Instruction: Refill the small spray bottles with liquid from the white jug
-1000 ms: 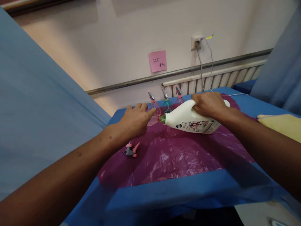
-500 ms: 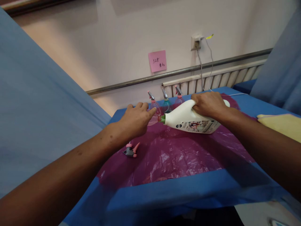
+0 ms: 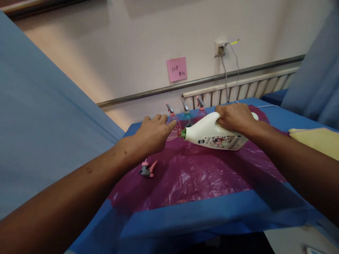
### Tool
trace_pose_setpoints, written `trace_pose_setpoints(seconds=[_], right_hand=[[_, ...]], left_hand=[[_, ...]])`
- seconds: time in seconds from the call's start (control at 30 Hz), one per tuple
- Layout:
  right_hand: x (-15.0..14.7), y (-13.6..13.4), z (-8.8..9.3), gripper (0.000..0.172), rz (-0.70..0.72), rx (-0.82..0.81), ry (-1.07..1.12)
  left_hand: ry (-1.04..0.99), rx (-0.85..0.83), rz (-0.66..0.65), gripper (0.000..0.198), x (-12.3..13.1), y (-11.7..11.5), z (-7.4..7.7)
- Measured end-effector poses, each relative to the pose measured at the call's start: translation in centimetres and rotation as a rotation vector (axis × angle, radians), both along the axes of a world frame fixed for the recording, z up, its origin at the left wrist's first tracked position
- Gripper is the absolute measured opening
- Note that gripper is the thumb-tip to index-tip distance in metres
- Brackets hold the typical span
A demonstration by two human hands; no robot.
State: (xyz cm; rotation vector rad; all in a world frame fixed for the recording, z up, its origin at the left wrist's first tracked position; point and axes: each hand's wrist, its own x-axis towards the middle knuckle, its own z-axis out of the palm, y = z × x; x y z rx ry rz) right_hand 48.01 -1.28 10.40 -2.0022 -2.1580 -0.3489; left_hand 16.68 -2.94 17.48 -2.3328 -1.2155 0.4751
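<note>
My right hand (image 3: 234, 117) grips the handle of a white detergent jug (image 3: 214, 135), tipped on its side with its green neck (image 3: 183, 133) pointing left. The neck meets the mouth of a clear pink bottle (image 3: 173, 131), which my left hand (image 3: 153, 135) holds with fingers curled round it; most of that bottle is hidden behind the hand. A detached pink and grey spray head (image 3: 147, 169) lies on the purple plastic sheet (image 3: 196, 176) just below my left wrist.
Three spray bottles (image 3: 186, 112) with trigger heads stand at the table's far edge. The table is covered in blue cloth (image 3: 201, 218). A yellow cloth (image 3: 315, 139) lies at the right. A pink note (image 3: 176, 69), a wall socket (image 3: 219, 47) and a radiator are behind.
</note>
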Motion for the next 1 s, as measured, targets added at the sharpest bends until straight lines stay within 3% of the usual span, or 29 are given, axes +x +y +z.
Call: trace_pose_setpoints(seconds=[0.37, 1.0], right_hand=[[-0.12, -0.01, 0.22, 0.035, 0.005, -0.011, 0.014], [-0.13, -0.01, 0.21, 0.032, 0.000, -0.028, 0.064]], left_hand=[[0.014, 0.004, -0.028, 0.078, 0.24, 0.24, 0.13], [0.051, 0.047, -0.114, 0.071, 0.60, 0.73, -0.11]])
